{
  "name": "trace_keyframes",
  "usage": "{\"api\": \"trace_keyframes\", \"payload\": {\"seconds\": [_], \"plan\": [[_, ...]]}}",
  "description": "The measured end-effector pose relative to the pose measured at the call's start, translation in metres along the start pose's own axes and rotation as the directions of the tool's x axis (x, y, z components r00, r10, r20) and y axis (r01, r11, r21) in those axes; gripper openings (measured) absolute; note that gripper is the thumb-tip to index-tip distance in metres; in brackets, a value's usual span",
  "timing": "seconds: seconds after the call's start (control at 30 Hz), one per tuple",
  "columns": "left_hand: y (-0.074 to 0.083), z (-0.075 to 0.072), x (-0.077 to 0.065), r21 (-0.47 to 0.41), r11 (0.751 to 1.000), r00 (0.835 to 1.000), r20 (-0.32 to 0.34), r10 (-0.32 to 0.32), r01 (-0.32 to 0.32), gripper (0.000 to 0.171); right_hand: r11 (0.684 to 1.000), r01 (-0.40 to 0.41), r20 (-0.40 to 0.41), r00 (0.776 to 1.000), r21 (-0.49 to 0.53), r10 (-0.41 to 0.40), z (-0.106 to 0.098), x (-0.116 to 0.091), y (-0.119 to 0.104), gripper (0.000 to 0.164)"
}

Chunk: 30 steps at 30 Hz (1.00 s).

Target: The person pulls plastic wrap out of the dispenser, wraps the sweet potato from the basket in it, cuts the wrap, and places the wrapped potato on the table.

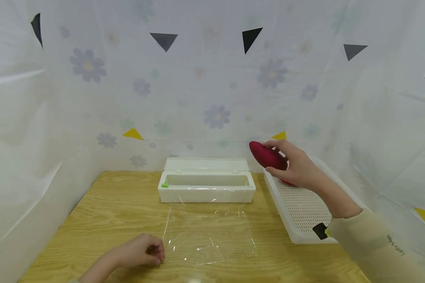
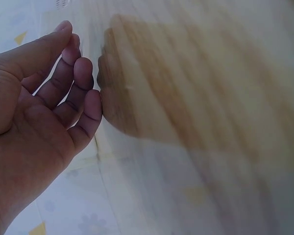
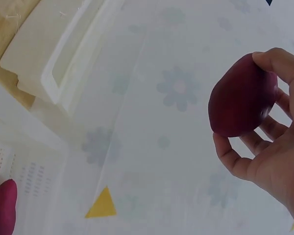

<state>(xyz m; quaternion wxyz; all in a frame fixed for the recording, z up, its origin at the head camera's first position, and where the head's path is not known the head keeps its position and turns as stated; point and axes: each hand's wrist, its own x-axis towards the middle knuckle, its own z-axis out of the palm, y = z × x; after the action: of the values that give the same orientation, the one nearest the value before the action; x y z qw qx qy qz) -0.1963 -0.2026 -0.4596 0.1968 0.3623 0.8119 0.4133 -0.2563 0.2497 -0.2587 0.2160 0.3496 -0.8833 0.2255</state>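
My right hand (image 1: 297, 165) grips a dark red sweet potato (image 1: 267, 155) between thumb and fingers, raised over the far end of the white basket (image 1: 292, 234). In the right wrist view the sweet potato (image 3: 242, 98) shows smooth skin, the fingertips around its sides. Below it, a second sweet potato (image 3: 4, 208) lies in the basket. My left hand (image 1: 139, 251) rests on its side on the table, fingers loosely bent and holding nothing, right at the left edge of a sheet of clear cling film (image 1: 212, 236). In the left wrist view its fingertips (image 2: 92, 105) hang close over the wood.
A white cling film box (image 1: 207, 195) stands at the back of the wooden table (image 1: 102, 212), lid (image 1: 205, 164) raised, a green slider (image 1: 165, 185) on its front edge. The film runs from it toward me. White patterned sheeting (image 1: 198, 86) encloses the back and sides.
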Motion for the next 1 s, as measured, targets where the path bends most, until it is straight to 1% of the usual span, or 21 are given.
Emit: {"api": "trace_keyframes", "payload": {"seconds": [0.07, 0.2, 0.3, 0.4, 0.6, 0.8, 0.9, 1.0], "plan": [[0.0, 0.0, 0.0, 0.0, 1.0, 1.0, 0.0, -0.005, 0.005, 0.009, 1.0, 0.001, 0.001, 1.0, 0.012, -0.001, 0.007, 0.0, -0.004, 0.06], [0.0, 0.0, 0.001, 0.0, 1.0, 1.0, 0.0, -0.02, 0.02, 0.009, 0.998, -0.016, 0.039, 0.999, 0.06, 0.014, 0.019, 0.0, -0.014, 0.058], [0.001, 0.0, 0.002, -0.002, 1.0, 1.0, 0.005, -0.027, 0.027, 0.008, 0.996, -0.019, 0.052, 0.999, 0.081, 0.015, 0.029, 0.0, -0.019, 0.058], [0.002, -0.001, 0.002, -0.009, 0.999, 0.999, 0.011, -0.035, 0.035, 0.006, 0.996, -0.024, 0.056, 0.998, 0.089, 0.019, 0.04, -0.001, -0.022, 0.058], [0.003, -0.001, 0.002, -0.008, 0.999, 0.999, 0.015, -0.035, 0.035, 0.007, 0.997, -0.042, 0.078, 0.996, 0.069, 0.037, 0.065, -0.005, -0.028, 0.058], [0.005, -0.002, 0.003, -0.023, 0.998, 0.998, 0.025, -0.053, 0.054, 0.011, 0.993, -0.045, 0.087, 0.996, 0.105, 0.036, 0.09, -0.01, -0.036, 0.056], [0.005, -0.002, 0.003, -0.023, 0.999, 0.998, 0.032, -0.048, 0.049, 0.014, 0.993, -0.043, 0.106, 0.994, 0.109, 0.032, 0.104, -0.012, -0.039, 0.056], [0.005, -0.002, 0.003, -0.012, 0.999, 0.999, 0.034, -0.034, 0.035, 0.013, 0.994, -0.032, 0.126, 0.992, 0.106, 0.019, 0.117, -0.014, -0.042, 0.056]]}}
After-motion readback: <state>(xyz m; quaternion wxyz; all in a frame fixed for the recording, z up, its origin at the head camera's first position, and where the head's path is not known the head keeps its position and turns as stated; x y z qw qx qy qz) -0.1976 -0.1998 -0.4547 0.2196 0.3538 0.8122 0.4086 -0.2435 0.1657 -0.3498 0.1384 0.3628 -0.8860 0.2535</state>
